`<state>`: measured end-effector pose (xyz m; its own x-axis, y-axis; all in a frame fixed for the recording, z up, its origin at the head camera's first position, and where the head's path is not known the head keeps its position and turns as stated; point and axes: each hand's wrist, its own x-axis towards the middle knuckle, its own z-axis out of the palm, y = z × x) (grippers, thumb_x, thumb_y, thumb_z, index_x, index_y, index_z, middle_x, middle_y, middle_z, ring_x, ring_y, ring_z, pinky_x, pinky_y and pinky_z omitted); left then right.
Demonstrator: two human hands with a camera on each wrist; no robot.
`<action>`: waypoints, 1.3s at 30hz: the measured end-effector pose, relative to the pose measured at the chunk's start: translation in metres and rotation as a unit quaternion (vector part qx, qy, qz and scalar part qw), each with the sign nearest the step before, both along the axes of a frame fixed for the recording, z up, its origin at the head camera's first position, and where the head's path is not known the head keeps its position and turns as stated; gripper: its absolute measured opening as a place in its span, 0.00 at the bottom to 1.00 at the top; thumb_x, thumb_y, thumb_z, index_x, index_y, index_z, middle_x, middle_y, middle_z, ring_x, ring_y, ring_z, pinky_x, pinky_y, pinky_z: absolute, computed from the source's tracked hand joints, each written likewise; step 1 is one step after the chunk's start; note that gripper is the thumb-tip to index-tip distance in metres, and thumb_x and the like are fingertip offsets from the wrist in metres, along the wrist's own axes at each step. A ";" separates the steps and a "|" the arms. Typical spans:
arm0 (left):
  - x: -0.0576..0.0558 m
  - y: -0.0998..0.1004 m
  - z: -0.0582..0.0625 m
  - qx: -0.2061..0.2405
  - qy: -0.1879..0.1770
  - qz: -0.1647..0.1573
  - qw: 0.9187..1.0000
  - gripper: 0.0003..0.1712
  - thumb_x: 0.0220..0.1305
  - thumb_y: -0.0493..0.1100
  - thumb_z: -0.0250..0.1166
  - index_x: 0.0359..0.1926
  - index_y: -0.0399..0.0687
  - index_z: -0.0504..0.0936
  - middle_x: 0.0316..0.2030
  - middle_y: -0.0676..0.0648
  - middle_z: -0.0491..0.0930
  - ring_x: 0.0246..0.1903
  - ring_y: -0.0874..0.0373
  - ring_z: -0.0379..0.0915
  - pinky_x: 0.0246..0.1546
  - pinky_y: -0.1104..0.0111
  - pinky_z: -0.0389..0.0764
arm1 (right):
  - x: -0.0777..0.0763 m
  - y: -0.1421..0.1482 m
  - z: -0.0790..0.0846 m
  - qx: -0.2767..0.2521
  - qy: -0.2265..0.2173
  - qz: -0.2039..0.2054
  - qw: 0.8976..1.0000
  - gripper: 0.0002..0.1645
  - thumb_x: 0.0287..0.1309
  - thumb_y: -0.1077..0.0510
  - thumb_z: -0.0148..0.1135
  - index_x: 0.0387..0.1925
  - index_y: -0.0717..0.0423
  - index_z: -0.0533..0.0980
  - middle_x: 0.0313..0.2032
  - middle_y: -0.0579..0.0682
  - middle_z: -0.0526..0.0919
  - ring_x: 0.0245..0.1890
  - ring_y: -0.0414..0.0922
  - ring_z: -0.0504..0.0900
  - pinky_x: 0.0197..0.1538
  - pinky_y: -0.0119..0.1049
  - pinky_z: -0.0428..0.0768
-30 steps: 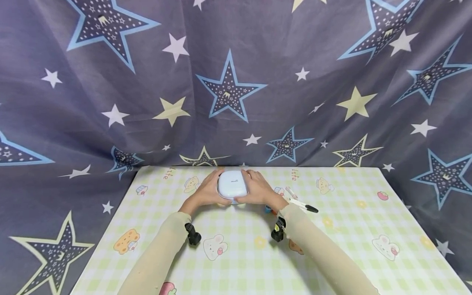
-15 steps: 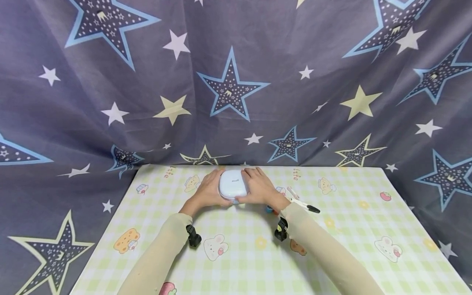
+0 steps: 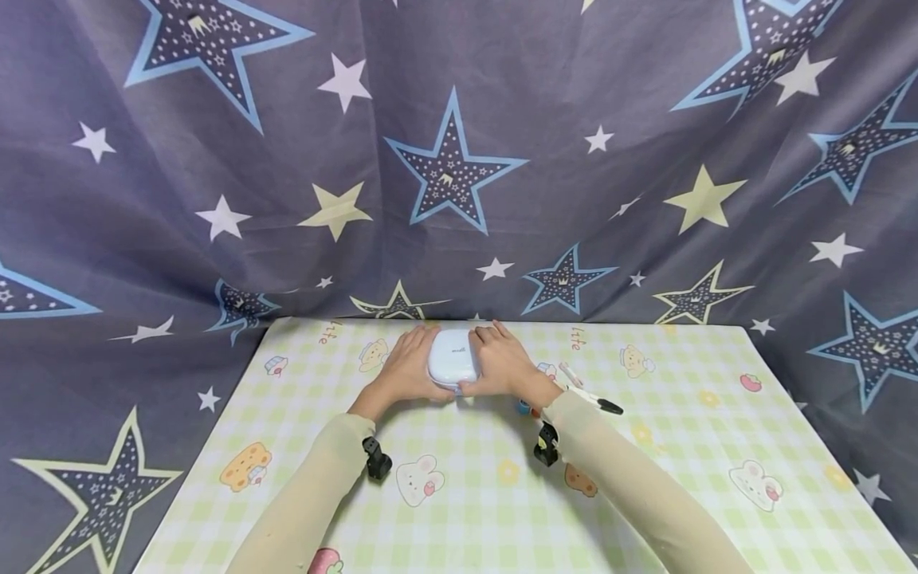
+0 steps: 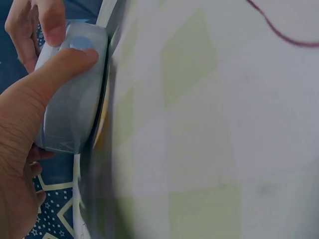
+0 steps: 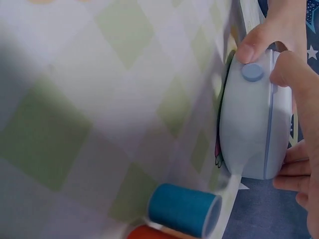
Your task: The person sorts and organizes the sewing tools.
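A rounded white case [image 3: 453, 357] with a pale blue tint and small dark lettering on its lid sits near the table's far edge. My left hand [image 3: 406, 372] holds its left side, and my right hand [image 3: 502, 368] grips the right side. Both thumbs lie on the front, close to a round blue button [image 5: 252, 72]. In the right wrist view a seam runs along the case, and the lid looks closed. Fingers of each hand wrap the sides and are partly hidden. A dark green edge and a pink bit show beneath the case.
Near my right wrist lie a blue thread spool [image 5: 184, 210] and an orange-red spool [image 5: 149, 232]. Beyond my right forearm is a white stick-like tool with a black end [image 3: 610, 406], plus a small pinkish item [image 3: 570, 375]. A star-printed curtain [image 3: 459, 159] hangs behind the table.
The head view shifts slightly. Both hands stay on the case, which appears turned or tilted a little, with slightly less of its lid showing.
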<state>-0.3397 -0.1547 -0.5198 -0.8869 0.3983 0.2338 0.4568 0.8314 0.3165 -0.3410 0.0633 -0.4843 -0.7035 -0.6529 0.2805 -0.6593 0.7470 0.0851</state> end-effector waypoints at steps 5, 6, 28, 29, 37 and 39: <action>-0.001 0.000 0.002 0.012 -0.009 0.001 1.000 0.75 0.22 0.75 0.72 0.70 0.41 0.55 0.66 0.40 0.61 0.68 0.45 0.51 0.69 0.53 0.52 | 0.001 0.000 -0.002 -0.014 0.001 0.005 1.000 0.59 0.35 0.24 0.56 0.59 0.65 0.69 0.55 0.59 0.75 0.58 0.55 0.72 0.68 0.50 0.60; -0.001 0.000 0.002 0.015 -0.011 0.002 1.000 0.75 0.22 0.75 0.72 0.70 0.41 0.55 0.65 0.40 0.61 0.68 0.46 0.51 0.69 0.53 0.52 | 0.001 0.001 -0.002 -0.015 0.000 0.004 1.000 0.59 0.36 0.24 0.56 0.59 0.65 0.69 0.55 0.59 0.75 0.58 0.54 0.72 0.68 0.49 0.60; 0.003 0.003 0.002 0.064 -0.039 0.028 0.997 0.76 0.20 0.74 0.74 0.70 0.41 0.55 0.65 0.42 0.63 0.66 0.47 0.56 0.67 0.55 0.57 | -0.001 0.000 -0.008 -0.068 0.010 0.034 0.997 0.57 0.33 0.26 0.61 0.54 0.68 0.71 0.49 0.60 0.77 0.50 0.54 0.76 0.64 0.49 0.66; 0.002 0.003 0.002 0.066 -0.040 0.028 0.997 0.76 0.20 0.74 0.74 0.70 0.41 0.56 0.65 0.42 0.63 0.66 0.48 0.56 0.67 0.55 0.57 | -0.001 0.000 -0.008 -0.071 0.011 0.036 0.997 0.57 0.33 0.26 0.62 0.54 0.68 0.72 0.49 0.60 0.78 0.50 0.54 0.76 0.64 0.49 0.66; 0.002 0.003 0.000 0.077 -0.034 0.028 0.996 0.76 0.18 0.75 0.74 0.69 0.42 0.57 0.63 0.44 0.65 0.62 0.49 0.61 0.64 0.55 0.61 | -0.001 -0.001 -0.008 -0.080 0.013 0.047 0.996 0.56 0.31 0.28 0.64 0.51 0.70 0.73 0.46 0.61 0.79 0.47 0.53 0.77 0.61 0.46 0.69; 0.002 0.003 0.000 0.082 -0.035 0.028 0.996 0.76 0.18 0.75 0.74 0.69 0.42 0.58 0.62 0.44 0.66 0.62 0.50 0.61 0.64 0.55 0.62 | -0.001 -0.002 -0.008 -0.080 0.015 0.049 0.995 0.55 0.31 0.29 0.64 0.51 0.70 0.73 0.45 0.61 0.79 0.46 0.53 0.77 0.60 0.45 0.69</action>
